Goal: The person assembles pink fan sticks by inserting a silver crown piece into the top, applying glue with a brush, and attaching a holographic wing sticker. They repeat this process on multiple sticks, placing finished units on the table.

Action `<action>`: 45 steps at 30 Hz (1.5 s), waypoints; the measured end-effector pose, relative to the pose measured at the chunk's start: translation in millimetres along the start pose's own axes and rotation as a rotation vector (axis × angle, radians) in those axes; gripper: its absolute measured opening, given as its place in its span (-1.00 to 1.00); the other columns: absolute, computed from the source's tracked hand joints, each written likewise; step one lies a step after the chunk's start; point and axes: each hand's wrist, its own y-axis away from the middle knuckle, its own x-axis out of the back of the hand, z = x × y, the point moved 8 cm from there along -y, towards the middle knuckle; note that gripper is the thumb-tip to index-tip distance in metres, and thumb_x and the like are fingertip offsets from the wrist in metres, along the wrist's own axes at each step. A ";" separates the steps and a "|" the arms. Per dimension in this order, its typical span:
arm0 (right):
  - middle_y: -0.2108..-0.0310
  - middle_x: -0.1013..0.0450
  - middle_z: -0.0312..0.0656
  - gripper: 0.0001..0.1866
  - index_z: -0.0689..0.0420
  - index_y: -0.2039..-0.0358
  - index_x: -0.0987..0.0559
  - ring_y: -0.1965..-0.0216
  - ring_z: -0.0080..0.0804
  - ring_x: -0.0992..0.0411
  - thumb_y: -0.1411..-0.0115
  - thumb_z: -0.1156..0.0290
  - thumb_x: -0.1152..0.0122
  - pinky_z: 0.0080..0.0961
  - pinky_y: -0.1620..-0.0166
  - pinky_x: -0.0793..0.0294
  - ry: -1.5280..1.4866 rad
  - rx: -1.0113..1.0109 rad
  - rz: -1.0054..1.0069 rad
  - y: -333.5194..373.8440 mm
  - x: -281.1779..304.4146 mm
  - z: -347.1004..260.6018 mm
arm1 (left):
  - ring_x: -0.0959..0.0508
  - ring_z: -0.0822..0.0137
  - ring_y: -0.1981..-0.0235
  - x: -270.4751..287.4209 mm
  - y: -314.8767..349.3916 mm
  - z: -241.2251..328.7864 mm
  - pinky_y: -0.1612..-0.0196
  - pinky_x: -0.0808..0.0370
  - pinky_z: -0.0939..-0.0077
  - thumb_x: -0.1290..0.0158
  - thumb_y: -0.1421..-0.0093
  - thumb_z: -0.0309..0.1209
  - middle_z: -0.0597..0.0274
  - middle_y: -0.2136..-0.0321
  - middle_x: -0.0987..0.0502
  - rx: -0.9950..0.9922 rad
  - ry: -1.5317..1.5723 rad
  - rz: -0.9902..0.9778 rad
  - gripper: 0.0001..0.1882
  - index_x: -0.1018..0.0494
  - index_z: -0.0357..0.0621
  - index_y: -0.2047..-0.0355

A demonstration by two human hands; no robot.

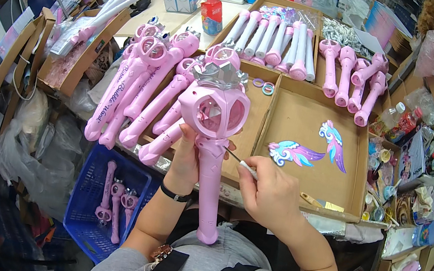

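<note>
Upright in front of me is a pink toy wand (208, 186) with a silver crown and a clear faceted gem in its round head. My left hand (187, 156) is wrapped round its neck just below the head. In my right hand (267, 194) is a thin tool with a white handle (249, 169), pinched between thumb and fingers. The tool's dark, slender tip reaches the wand's neck; whether it is a brush or a driver I cannot make out. Two purple and blue wing pieces (296, 154) lie in the cardboard tray (292, 105) beyond my right hand.
More pink wands (150, 71) lie piled at the left. A blue basket (79, 201) below holds several wand parts. White-and-pink handles (269, 37) and pink handle shells (345, 71) fill the far trays. Coloured rings (267, 89) and a wooden-handled brush (310, 200) lie in the trays.
</note>
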 end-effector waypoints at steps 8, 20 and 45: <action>0.62 -0.40 -0.21 -0.87 0.16 0.46 -0.42 0.60 -0.29 -0.44 -0.04 0.42 -0.17 -0.42 0.56 -0.37 0.144 0.104 0.029 -8.1 2.9 -12.3 | -0.55 0.24 0.37 9.6 8.0 6.0 0.37 -0.53 0.48 0.05 0.06 0.30 -0.01 0.30 -0.50 -0.122 -0.136 0.003 -0.09 -0.22 -0.32 0.00; 0.62 -0.40 -0.18 -0.88 0.16 0.48 -0.45 0.60 -0.26 -0.43 -0.05 0.41 -0.16 -0.41 0.57 -0.35 0.108 0.070 0.012 2.4 3.1 -2.0 | -0.53 0.30 0.24 11.2 15.5 3.8 0.22 -0.50 0.45 -0.19 0.20 0.19 0.12 0.17 -0.45 -0.079 -0.144 0.016 -0.04 -0.21 -0.36 0.00; 0.58 -0.44 -0.01 -0.85 0.19 0.37 -0.54 0.57 -0.05 -0.44 -0.10 0.39 -0.12 -0.26 0.52 -0.40 -0.134 -0.113 -0.267 24.2 -37.8 33.3 | -0.32 0.34 -0.04 3.5 40.7 9.5 -0.07 -0.27 0.47 -0.39 0.26 -0.16 0.11 -0.06 -0.26 -0.182 -0.403 -0.067 0.13 0.05 -0.30 -0.20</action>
